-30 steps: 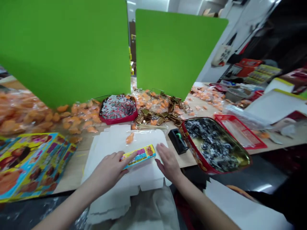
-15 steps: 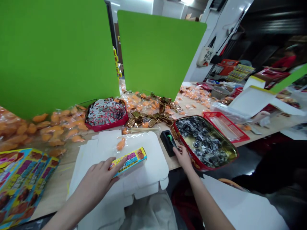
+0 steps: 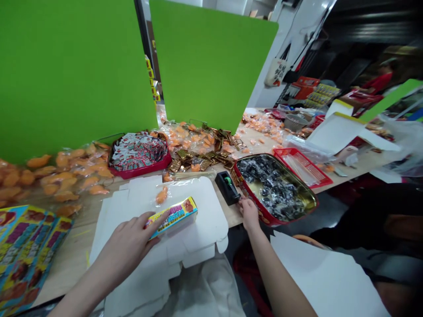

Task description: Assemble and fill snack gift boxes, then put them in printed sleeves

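Note:
A small yellow and blue printed carton (image 3: 175, 215) lies on a stack of flat white cardboard. My left hand (image 3: 139, 226) rests over its left end, fingers on top and thumb at the near side, gripping it. At the front end of a black tape dispenser (image 3: 225, 187) with a green-cored roll, my right hand (image 3: 249, 211) pinches the end of the tape; the clear strip itself hardly shows. Behind the carton, an orange piece in clear wrap (image 3: 161, 195) lies on the white cardboard (image 3: 208, 198).
A tin of black wrapped pieces (image 3: 274, 187) stands right of the dispenser, beside a red basket (image 3: 304, 167). Farther back are a red tray of sachets (image 3: 140, 152) and gold packets (image 3: 201, 160). Printed cartons (image 3: 26, 251) stand at left; green panels (image 3: 211, 66) rise behind. A person (image 3: 378, 83) sits far right.
My right hand has drawn back slightly toward me from the dispenser's front end. My left hand stays on the carton. The whole view has shifted a little.

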Available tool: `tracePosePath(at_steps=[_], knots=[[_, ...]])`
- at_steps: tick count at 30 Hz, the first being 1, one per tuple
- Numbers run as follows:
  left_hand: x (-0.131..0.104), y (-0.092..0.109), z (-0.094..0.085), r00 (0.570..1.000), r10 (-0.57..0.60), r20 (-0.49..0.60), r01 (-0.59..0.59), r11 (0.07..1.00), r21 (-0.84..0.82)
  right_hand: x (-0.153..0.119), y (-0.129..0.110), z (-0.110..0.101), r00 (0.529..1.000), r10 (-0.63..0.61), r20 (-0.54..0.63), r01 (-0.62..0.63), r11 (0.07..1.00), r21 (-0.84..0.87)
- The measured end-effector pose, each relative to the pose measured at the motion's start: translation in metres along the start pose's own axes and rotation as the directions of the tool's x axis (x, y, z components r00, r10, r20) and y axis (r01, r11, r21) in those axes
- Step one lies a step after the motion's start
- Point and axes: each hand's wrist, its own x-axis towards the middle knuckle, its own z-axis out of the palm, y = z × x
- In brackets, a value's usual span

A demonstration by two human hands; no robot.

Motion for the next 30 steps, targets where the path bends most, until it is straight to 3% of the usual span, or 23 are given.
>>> tracePosePath(at_steps=[5, 9, 12, 15, 17, 19, 22, 26, 30], knots=[[-0.007, -0.002, -0.002, 0.983, 0.055, -0.176, -0.063, 0.997, -0.044, -0.005, 0.002, 0.004, 0.996, -0.034, -0.085, 0.021, 0.988, -0.150], [-0.018, 0.007, -0.009, 0.948, 0.078, -0.308, -0.092, 0.995, -0.030, -0.043, -0.013, 0.001, 0.999, -0.018, -0.046, 0.009, 0.983, -0.181], [-0.022, 0.015, -0.003, 0.899, 0.036, -0.436, -0.099, 0.988, -0.122, -0.087, -0.038, 0.009, 0.983, 0.023, 0.179, 0.007, 0.986, -0.169], [-0.025, 0.021, 0.008, 0.801, -0.031, -0.598, -0.119, 0.971, -0.209, -0.132, -0.067, 0.037, 0.867, 0.017, 0.498, 0.054, 0.990, -0.128], [-0.026, 0.023, 0.011, 0.775, -0.052, -0.630, -0.126, 0.964, -0.235, -0.154, -0.081, 0.063, 0.783, -0.008, 0.622, 0.067, 0.995, -0.072], [-0.027, 0.024, 0.009, 0.785, -0.060, -0.616, -0.129, 0.957, -0.258, -0.169, -0.087, 0.086, 0.738, -0.011, 0.675, 0.046, 0.998, -0.035], [-0.029, 0.023, 0.004, 0.824, -0.062, -0.563, -0.140, 0.941, -0.309, -0.179, -0.084, 0.105, 0.739, -0.006, 0.674, 0.015, 1.000, -0.007], [-0.032, 0.020, 0.002, 0.844, -0.059, -0.533, -0.144, 0.932, -0.332, -0.182, -0.076, 0.107, 0.775, -0.013, 0.632, 0.018, 1.000, -0.002], [-0.033, 0.019, 0.002, 0.877, 0.016, -0.479, -0.167, 0.947, -0.274, -0.185, -0.072, 0.108, 0.782, 0.003, 0.623, 0.012, 1.000, -0.020]])
